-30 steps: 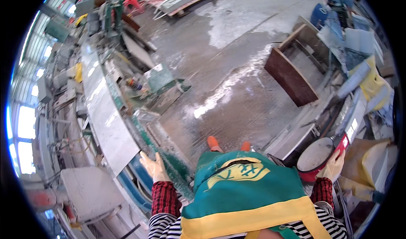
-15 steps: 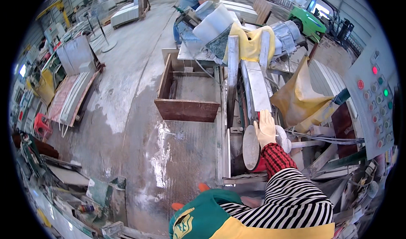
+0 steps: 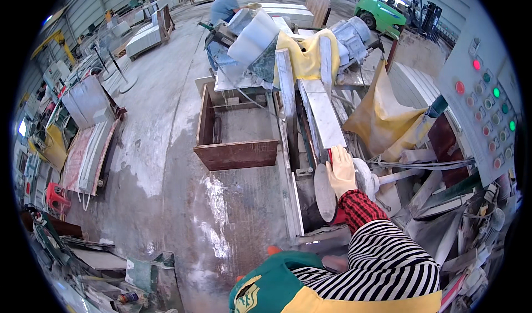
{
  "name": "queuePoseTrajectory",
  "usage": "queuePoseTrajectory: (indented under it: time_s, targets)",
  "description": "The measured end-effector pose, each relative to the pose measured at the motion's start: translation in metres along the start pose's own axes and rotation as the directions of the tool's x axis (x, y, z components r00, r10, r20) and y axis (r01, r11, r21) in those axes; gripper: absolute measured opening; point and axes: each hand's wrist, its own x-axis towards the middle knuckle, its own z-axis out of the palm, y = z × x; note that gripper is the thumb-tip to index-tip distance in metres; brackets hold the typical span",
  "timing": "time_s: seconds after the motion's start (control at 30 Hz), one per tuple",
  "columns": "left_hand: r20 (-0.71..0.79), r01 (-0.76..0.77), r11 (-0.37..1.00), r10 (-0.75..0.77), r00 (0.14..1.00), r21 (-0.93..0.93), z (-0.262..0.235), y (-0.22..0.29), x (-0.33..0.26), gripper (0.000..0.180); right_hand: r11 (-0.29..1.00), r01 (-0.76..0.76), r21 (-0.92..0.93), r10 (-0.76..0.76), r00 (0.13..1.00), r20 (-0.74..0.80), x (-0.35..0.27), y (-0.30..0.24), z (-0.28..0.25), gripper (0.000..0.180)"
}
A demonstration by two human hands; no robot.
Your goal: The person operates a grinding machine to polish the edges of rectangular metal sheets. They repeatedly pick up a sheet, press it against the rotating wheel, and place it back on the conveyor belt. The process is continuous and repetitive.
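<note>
My right hand (image 3: 339,170), in a cream glove with a red-and-black checked cuff, lies flat with fingers stretched out. Its fingertips meet the near end of a long white stone slab (image 3: 328,120), and a bit of red shows under the fingers. Below and left of the hand stands a grey oval pad or roller end (image 3: 325,193). Close by on its right is a whitish round wheel (image 3: 364,178) on a shaft. Beyond, the slab runs beneath a yellow cloth (image 3: 306,63) draped over the machine. My left hand is out of sight.
A control panel (image 3: 487,102) with lit red and green buttons rises at the right. Left of the machine sits a brown open box (image 3: 235,156) on the wet floor. A co-worker (image 3: 224,8) is at the back; a green forklift (image 3: 379,14) stands far right.
The view has shifted slightly, so the machine and slab appear further left. My right hand stays at the slab's near end, fingers still flat.
</note>
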Motion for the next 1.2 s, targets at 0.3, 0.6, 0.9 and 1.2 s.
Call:
queuePoseTrajectory:
  time_s: [0.3,0.6,0.9,1.2]
  targets:
    - [0.011,-0.033,0.999,0.033,0.999,0.007,-0.044,0.034,-0.005,0.078,0.999,-0.014,0.049,0.016,0.999,-0.037,-0.011,0.006,0.007,0.050]
    - [0.041,-0.062,0.998,0.061,0.997,0.020,-0.039,0.035,0.004,0.078,0.996,-0.024,0.083,0.026,0.999,-0.019,-0.018,0.003,0.000,0.049]
    - [0.085,-0.087,0.996,0.086,0.993,0.012,-0.033,0.037,0.009,0.078,0.997,-0.019,0.075,0.019,1.000,0.001,-0.026,0.004,-0.003,0.049]
    - [0.107,-0.106,0.994,0.106,0.989,-0.008,-0.030,0.040,0.015,0.077,0.997,0.022,0.069,-0.015,0.995,-0.099,-0.035,0.002,-0.004,0.045]
